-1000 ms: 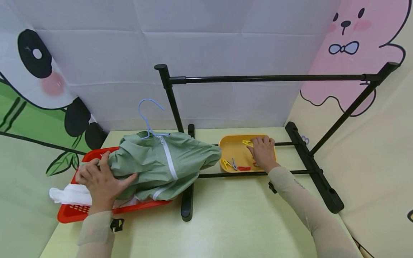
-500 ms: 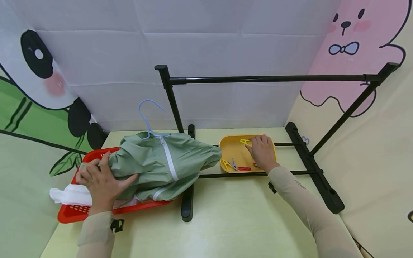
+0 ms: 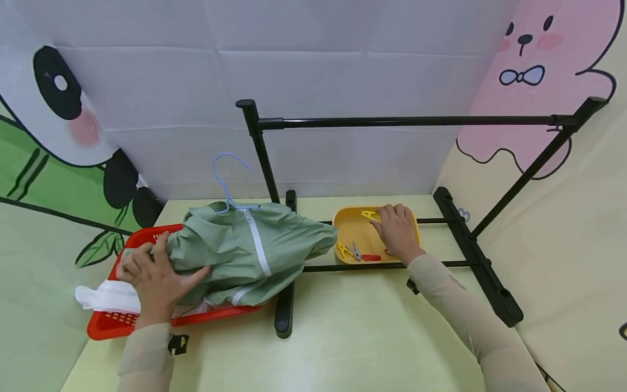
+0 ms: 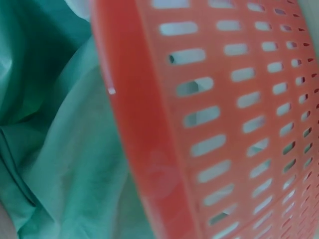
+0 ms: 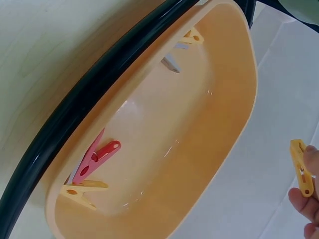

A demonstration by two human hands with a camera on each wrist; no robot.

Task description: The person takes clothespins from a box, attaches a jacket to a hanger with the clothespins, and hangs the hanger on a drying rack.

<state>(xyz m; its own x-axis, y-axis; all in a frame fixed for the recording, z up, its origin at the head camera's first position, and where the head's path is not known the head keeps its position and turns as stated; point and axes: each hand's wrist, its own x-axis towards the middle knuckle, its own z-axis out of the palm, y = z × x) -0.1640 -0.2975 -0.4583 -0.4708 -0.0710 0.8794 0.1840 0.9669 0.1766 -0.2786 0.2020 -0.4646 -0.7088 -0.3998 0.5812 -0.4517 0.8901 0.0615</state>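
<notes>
A green zip-up jacket with a blue hanger at its collar lies over a red basket. My left hand rests on the jacket's left side, thumb spread out over the cloth. The left wrist view shows the basket's slotted wall beside green folds; the fingers are hardly seen there. My right hand is over the yellow tray and pinches a yellow clothespin between thumb and fingers. In the tray lie a red clothespin, another yellow clothespin and a few more.
A black rack stands on the table, its top bar above the tray and its lower bar along the tray's near side. The rack's feet reach forward. White cloth hangs over the basket's left end.
My right hand has shifted slightly left with the yellow clothespin. My left hand and the jacket have stayed in place.
</notes>
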